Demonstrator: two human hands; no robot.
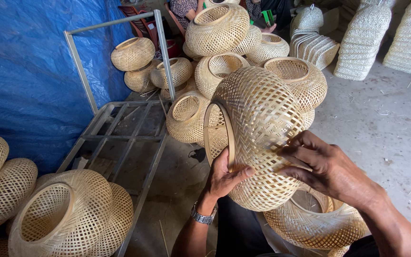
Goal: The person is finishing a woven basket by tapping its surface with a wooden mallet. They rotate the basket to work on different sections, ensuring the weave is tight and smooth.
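Nearest the camera, a finished woven basket [317, 223] rests on the person's lap, just under the right forearm. Above it the left hand [224, 178], a watch on its wrist, grips the rim hoop of a rounded bamboo lampshade [258, 138], thumb lying across the weave. The right hand [331, 169] presses its fingertips [286, 152] into the shade's side, closed on the lattice. The shade is held up between both hands, its open mouth turned left and its long axis running roughly left to right; the left hand is nearer that opening. Beyond stand a pile of similar shades [224, 52], a metal frame [120, 128], a blue tarpaulin [29, 76] and the concrete floor [381, 123].
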